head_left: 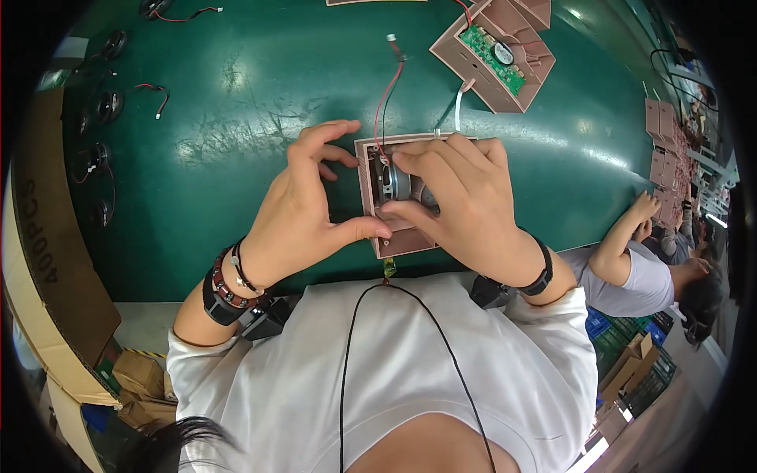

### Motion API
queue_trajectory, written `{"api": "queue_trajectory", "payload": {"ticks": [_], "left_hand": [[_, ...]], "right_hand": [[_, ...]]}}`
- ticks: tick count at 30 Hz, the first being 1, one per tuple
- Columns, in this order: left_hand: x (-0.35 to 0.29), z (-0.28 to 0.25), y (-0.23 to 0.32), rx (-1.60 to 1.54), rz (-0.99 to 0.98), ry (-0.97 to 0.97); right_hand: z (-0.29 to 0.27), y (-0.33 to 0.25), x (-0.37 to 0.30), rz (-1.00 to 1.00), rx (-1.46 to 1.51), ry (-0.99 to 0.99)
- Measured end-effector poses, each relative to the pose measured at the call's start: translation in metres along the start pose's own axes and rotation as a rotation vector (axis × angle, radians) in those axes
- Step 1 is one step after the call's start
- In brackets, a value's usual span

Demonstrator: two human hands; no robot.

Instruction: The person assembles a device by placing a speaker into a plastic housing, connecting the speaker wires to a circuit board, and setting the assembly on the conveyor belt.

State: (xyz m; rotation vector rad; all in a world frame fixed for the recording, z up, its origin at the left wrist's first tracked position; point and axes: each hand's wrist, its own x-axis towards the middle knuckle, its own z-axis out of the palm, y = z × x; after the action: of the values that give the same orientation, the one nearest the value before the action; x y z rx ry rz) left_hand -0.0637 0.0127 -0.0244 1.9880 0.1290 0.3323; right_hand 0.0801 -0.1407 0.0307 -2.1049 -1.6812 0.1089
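We are holding a round speaker with a silvery metal body and a dark frame (400,183) in our right hand (467,189), the thumb lying on its near side and the bent fingers on its far side. The speaker is sitting inside an open-topped, brownish-pink plastic box (406,243), just left of the right palm, its dark frame facing our left hand (298,201). That left hand is standing wide and gripping nothing: its fingers are spreading outside the box's left wall, and its thumb is resting at the near left edge, though we cannot tell whether it is pressing.

Beyond both hands, a thin pair of red and black wires (385,102) is running from the speaker to a small white plug (391,37) over the green tabletop (221,158).

We are judging the speaker to be heavy for its size, with most weight sitting in the metal body, which is looking hard, smooth and slightly slippery. We are favouring a hold around that body, thumb opposing fingers, and treating the wires as soft and weak at their joints, never as a handle. We are taking the box as light and stiff, its left wall offering the left hand a good steadying place.
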Motion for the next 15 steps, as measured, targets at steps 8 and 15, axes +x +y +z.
{"api": "queue_trajectory", "payload": {"ticks": [8, 15], "left_hand": [[0.0011, -0.0019, 0.0012, -0.031, -0.050, -0.032], [0.0002, -0.0007, 0.0013, 0.000, 0.011, 0.013]], "right_hand": [[0.0053, 0.0026, -0.0013, 0.008, 0.015, 0.031], [0.0035, -0.0009, -0.0001, 0.004, -0.007, 0.000]]}}
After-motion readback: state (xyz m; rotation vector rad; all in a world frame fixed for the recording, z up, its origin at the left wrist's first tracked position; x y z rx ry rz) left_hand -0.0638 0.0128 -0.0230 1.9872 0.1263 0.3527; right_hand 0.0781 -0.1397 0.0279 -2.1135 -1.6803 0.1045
